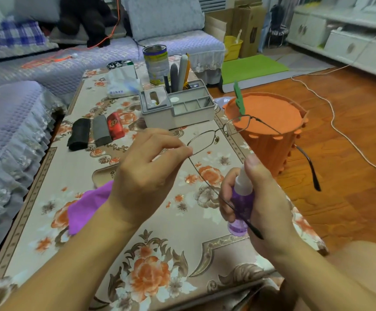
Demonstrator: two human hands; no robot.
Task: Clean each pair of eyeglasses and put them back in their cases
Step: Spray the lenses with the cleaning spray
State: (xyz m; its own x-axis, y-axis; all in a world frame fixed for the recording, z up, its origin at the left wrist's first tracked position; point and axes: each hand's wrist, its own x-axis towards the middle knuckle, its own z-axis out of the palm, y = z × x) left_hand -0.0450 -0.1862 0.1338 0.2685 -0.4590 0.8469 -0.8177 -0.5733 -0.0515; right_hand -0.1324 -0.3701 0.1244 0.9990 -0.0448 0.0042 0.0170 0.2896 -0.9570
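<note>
Writing: tissue pack [121, 85] print illegible.
Cases: three [99, 131], closed, on worktop [160, 232].
Left hand [146, 173]: fingers pinched eyeglasses [218, 135].
Right hand [263, 203]: fingers gripped spray bottle [242, 198].

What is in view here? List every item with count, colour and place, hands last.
eyeglasses: 1, thin metal, held above table
spray bottle: 1, purple, in right hand
cloth: 1, purple, on table under left arm
cases: 3, black, grey, red, table's left side
organiser: 1, grey, mid table
tin: 1, far end
basket: 1, orange, floor right of table
left hand: pinches eyeglasses
right hand: grips spray bottle
</note>
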